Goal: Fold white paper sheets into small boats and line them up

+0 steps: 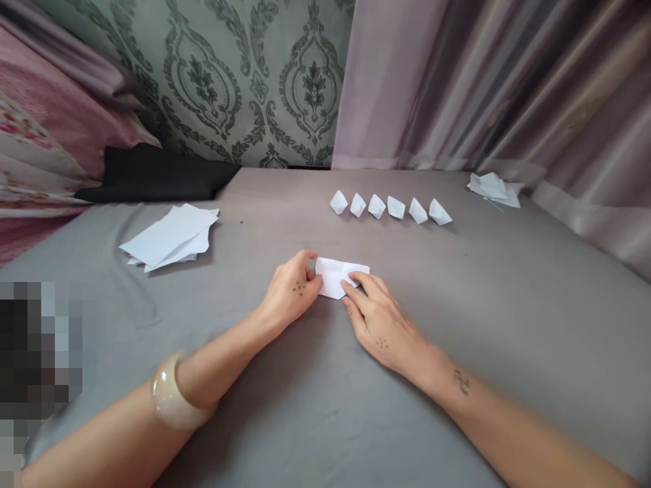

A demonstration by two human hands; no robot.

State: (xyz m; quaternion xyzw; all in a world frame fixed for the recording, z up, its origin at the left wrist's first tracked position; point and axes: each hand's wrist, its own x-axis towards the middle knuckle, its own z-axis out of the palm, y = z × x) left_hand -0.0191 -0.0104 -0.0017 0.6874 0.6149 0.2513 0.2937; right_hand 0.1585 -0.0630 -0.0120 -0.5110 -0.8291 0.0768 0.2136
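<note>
A small folded sheet of white paper (pixel 333 276) lies on the grey cloth surface between my two hands. My left hand (pixel 293 285) pinches its left end, thumb at the near side and index finger curled at the far corner. On the right part of the paper rest the fingers of my right hand (pixel 379 312), index and middle fingers across its top and the thumb by the near edge. Part of the right end is covered by those fingers. Beyond the hands stands a row of several small folded white paper shapes (pixel 376 207).
A stack of white paper sheets (pixel 170 237) lies to the left. More white paper pieces (pixel 493 188) sit at the far right by the curtain (pixel 472 88). A black cloth (pixel 157 175) is at the back left, before the patterned wall (pixel 244 74).
</note>
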